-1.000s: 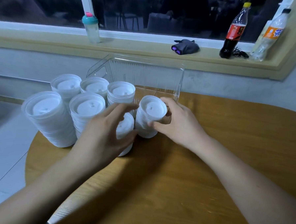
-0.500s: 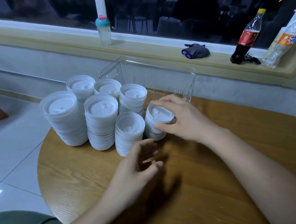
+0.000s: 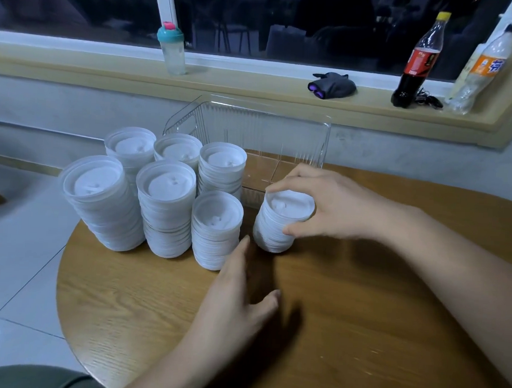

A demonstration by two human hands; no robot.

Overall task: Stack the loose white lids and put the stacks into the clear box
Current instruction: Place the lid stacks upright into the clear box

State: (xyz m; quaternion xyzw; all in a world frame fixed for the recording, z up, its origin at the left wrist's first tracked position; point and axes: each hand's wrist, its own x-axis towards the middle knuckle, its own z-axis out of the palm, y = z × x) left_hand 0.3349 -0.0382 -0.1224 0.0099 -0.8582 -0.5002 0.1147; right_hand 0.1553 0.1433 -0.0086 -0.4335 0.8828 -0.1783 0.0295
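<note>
Several stacks of white lids [image 3: 165, 207] stand in a cluster on the left part of the round wooden table [image 3: 345, 332]. One shorter lid stack [image 3: 274, 224] stands apart to their right, in front of the clear box [image 3: 263, 135]. My right hand [image 3: 331, 206] grips this stack from the right, fingers over its top rim and thumb on its near side. My left hand [image 3: 237, 299] hovers over the table in front of the stacks with fingers straight, holding nothing; its fingertips lie close to the nearest stack [image 3: 215, 230]. The box shows no lids inside.
Behind the table runs a window ledge [image 3: 254, 90] with a teal-capped shaker bottle [image 3: 172, 48], a dark cloth item [image 3: 333, 85], a cola bottle [image 3: 416, 59] and an orange soda bottle [image 3: 480, 72]. The table's left edge drops to a tiled floor [image 3: 13, 270].
My left hand has left the stacks, drawn back toward me, then reached forward again beside the nearest stack. My right hand keeps its grip on the separate stack.
</note>
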